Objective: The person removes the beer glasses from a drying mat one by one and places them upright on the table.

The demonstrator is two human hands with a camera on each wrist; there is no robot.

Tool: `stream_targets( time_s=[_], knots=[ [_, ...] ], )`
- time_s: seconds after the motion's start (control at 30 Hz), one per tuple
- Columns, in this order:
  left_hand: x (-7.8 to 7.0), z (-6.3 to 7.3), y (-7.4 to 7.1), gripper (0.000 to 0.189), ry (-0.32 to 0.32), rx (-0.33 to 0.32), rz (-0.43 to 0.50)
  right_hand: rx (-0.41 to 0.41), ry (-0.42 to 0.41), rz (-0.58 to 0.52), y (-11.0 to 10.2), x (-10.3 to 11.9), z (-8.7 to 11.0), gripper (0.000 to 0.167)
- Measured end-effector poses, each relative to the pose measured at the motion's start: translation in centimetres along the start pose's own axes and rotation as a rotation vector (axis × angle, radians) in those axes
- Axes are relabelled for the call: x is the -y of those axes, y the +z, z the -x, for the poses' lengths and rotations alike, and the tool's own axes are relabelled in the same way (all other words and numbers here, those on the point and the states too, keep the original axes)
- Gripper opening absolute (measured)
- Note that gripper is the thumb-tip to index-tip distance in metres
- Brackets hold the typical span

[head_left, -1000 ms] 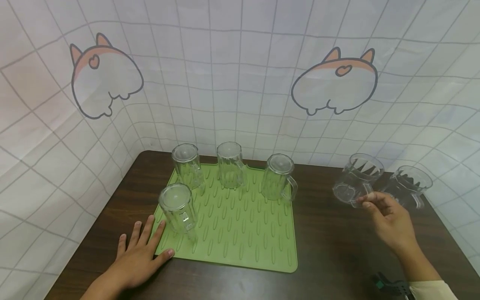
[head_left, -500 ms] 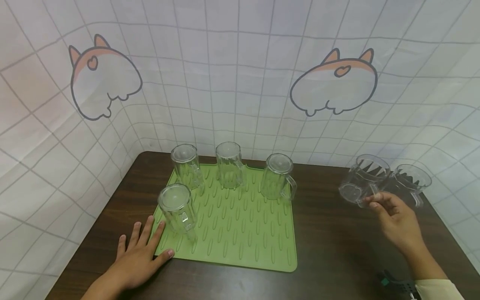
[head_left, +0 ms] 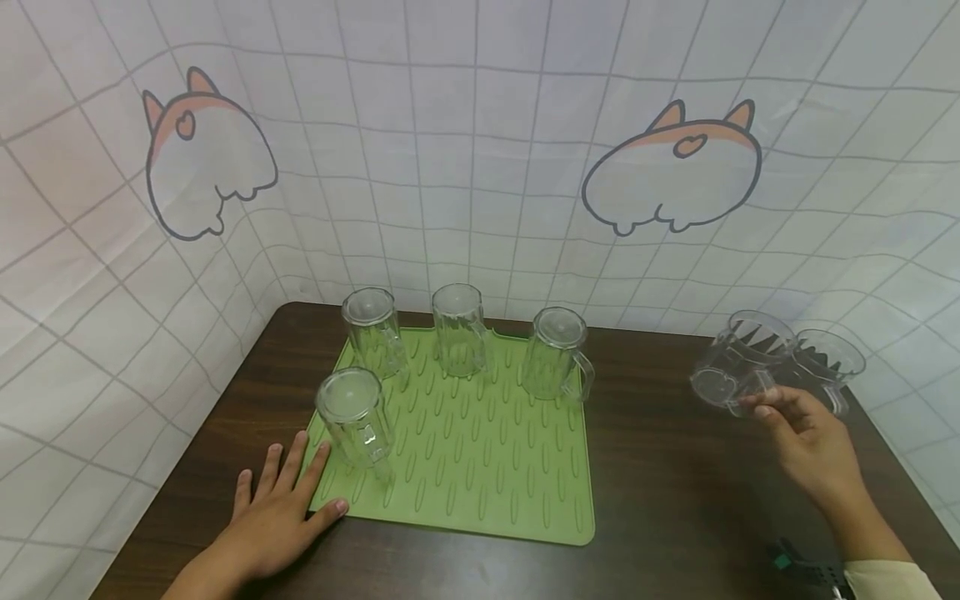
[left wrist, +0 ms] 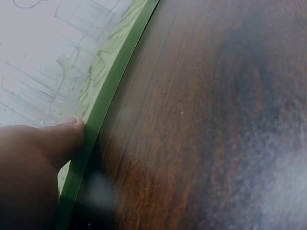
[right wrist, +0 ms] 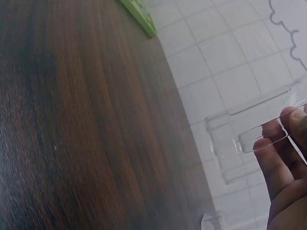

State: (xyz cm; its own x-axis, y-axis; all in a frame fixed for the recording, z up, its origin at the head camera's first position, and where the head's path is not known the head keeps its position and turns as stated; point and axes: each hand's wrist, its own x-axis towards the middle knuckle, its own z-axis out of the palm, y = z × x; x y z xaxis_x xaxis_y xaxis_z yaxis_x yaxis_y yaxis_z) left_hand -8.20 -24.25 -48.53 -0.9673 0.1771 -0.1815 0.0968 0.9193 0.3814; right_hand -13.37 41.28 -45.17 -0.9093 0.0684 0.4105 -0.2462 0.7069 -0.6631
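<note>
Clear mug (head_left: 738,354), frame right: likely stiff, slick (handle (head_left: 763,381) surest). My right hand (head_left: 816,450) pinches it there; left hand (head_left: 273,512) spread.

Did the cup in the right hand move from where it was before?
Yes. In the head view, the cup moved to the right, farther away from the green mat.

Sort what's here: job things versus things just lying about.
Likely in the job:
clear handled mug held by the right hand
second clear mug at far right
rectangular green ridged mat, touched by the left hand
four clear mugs on it

Probably just surroundings:
dark brown wooden table
white gridded backdrop
</note>
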Motion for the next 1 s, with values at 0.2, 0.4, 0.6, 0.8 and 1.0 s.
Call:
stream_targets(
  time_s=[0.2, 0.4, 0.6, 0.8, 1.0],
  knots=[
    [0.0, 0.0, 0.0, 0.094, 0.003, -0.010, -0.004, 0.027, 0.014, 0.015, -0.5, -0.7, 0.2, 0.015],
    [0.0, 0.0, 0.1, 0.093, 0.004, -0.011, 0.001, 0.070, 0.049, 0.033, -0.9, -1.4, 0.3, 0.019],
    [0.1, -0.1, 0.1, 0.094, 0.005, -0.016, -0.002, 0.080, 0.089, 0.084, -0.9, -1.9, 0.5, 0.022],
    [0.0, -0.1, 0.1, 0.095, 0.004, -0.018, -0.003, 0.063, 0.059, 0.054, -0.7, -2.4, 0.6, 0.017],
    [0.0, 0.0, 0.1, 0.095, 0.001, -0.010, 0.004, 0.051, 0.028, 0.044, -0.4, -2.7, 0.5, 0.011]
  ],
)
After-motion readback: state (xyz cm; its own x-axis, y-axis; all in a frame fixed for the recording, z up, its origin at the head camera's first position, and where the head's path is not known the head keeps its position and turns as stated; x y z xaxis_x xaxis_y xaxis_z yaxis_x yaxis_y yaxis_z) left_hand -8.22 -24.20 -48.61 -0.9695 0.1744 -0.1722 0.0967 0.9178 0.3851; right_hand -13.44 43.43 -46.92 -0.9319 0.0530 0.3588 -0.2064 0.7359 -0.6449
